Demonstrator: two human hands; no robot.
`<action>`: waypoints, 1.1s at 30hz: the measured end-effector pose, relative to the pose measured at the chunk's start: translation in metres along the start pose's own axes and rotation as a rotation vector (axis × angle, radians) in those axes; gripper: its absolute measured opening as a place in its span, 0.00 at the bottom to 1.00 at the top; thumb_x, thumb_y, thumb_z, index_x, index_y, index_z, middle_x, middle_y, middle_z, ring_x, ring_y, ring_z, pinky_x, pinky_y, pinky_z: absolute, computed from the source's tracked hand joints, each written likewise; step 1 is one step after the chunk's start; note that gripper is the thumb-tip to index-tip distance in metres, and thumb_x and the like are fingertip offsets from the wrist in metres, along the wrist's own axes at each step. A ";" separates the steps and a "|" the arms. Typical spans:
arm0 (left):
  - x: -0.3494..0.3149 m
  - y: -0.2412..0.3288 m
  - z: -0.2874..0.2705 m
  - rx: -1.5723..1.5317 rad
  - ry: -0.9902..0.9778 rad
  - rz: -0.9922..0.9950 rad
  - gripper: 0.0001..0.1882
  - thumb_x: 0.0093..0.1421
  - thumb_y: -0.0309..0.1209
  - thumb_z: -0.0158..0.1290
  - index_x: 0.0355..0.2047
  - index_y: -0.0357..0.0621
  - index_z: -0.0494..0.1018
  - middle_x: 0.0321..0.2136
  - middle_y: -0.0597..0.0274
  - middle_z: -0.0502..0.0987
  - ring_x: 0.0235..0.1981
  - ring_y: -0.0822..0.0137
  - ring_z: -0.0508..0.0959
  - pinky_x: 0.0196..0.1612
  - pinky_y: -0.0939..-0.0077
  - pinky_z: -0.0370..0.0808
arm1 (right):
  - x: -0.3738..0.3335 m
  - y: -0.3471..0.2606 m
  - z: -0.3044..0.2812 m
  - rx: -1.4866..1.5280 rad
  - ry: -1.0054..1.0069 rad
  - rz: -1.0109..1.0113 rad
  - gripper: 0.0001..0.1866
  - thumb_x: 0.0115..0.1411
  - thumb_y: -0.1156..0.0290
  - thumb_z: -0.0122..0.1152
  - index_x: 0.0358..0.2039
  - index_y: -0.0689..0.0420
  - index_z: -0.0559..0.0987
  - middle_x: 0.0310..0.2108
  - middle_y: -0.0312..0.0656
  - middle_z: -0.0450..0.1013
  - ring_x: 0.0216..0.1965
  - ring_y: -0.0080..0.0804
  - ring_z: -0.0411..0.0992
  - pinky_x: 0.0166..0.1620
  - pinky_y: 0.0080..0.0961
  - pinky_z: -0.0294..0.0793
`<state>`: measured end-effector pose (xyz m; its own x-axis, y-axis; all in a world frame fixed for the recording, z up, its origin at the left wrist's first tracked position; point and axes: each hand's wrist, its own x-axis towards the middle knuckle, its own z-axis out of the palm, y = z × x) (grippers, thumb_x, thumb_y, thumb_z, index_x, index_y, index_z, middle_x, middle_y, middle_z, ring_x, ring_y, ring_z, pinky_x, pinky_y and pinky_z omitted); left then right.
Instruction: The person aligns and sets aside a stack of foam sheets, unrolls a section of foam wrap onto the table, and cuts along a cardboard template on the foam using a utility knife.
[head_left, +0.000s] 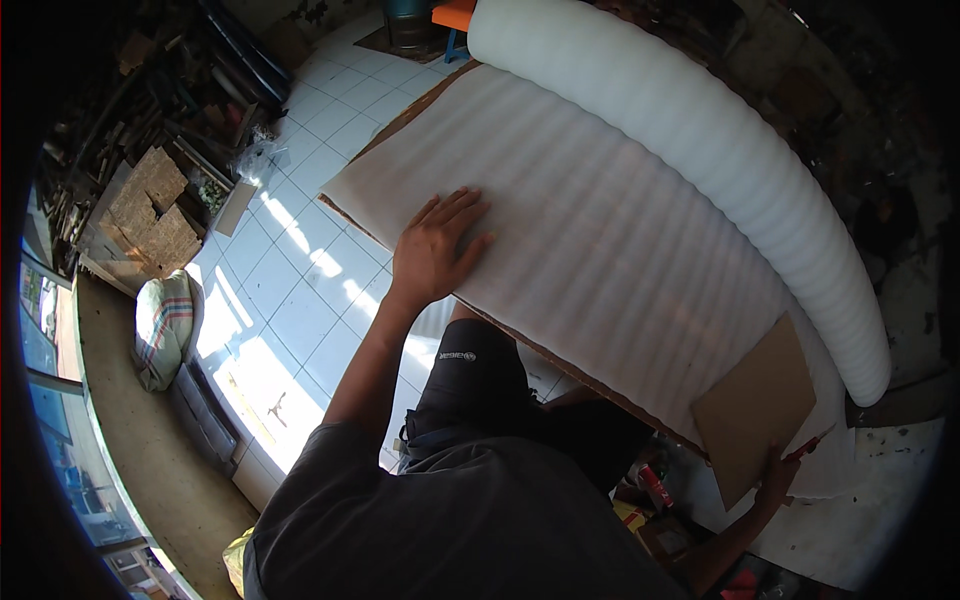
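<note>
Fingers (460, 207) of the left hand (428, 252) point toward 1 o'clock, slightly apart, flat on the white foam sheet (600, 240). That sheet lies across the centre, its long axis running from 10 to 4 o'clock, with a thick foam roll (700, 140) along its 1-o'clock side. Brown cardboard (755, 400) lies at its 4-o'clock end; there the right hand (774, 487) has its fingers clamped round a red knife (802, 449), blade toward 2 o'clock.
</note>
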<state>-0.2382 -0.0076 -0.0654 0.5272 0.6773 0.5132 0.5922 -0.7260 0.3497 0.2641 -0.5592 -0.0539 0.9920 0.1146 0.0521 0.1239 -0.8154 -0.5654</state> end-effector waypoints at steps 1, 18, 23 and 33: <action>-0.001 0.000 -0.001 -0.007 -0.001 0.000 0.22 0.69 0.42 0.59 0.60 0.46 0.80 0.64 0.56 0.79 0.70 0.58 0.73 0.76 0.52 0.65 | -0.013 -0.011 -0.005 0.238 -0.054 0.027 0.45 0.61 0.46 0.76 0.58 0.74 0.68 0.52 0.57 0.76 0.54 0.46 0.77 0.58 0.41 0.76; -0.001 0.001 0.003 -0.071 0.085 -0.047 0.19 0.68 0.39 0.60 0.56 0.46 0.82 0.60 0.56 0.82 0.65 0.57 0.78 0.73 0.53 0.70 | -0.081 -0.214 -0.009 0.864 -0.404 -0.401 0.19 0.68 0.65 0.71 0.40 0.50 0.64 0.37 0.35 0.68 0.40 0.22 0.69 0.48 0.20 0.68; -0.008 0.003 0.001 -0.216 0.131 -0.191 0.19 0.70 0.39 0.59 0.57 0.44 0.81 0.58 0.51 0.82 0.65 0.52 0.78 0.71 0.54 0.71 | -0.095 -0.289 0.064 0.922 -0.724 -0.398 0.17 0.67 0.69 0.68 0.42 0.48 0.65 0.35 0.28 0.65 0.39 0.16 0.64 0.47 0.18 0.62; -0.017 -0.030 0.017 -1.120 0.903 -0.308 0.27 0.79 0.44 0.38 0.70 0.41 0.59 0.75 0.40 0.61 0.79 0.50 0.58 0.81 0.51 0.49 | -0.169 -0.430 0.216 1.124 -1.065 -0.526 0.17 0.70 0.71 0.67 0.37 0.48 0.63 0.34 0.27 0.61 0.37 0.16 0.61 0.44 0.20 0.64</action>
<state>-0.2545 0.0042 -0.0981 -0.3300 0.8214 0.4652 -0.3843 -0.5670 0.7285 0.0382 -0.1050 0.0023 0.3263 0.9359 0.1329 -0.1267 0.1826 -0.9750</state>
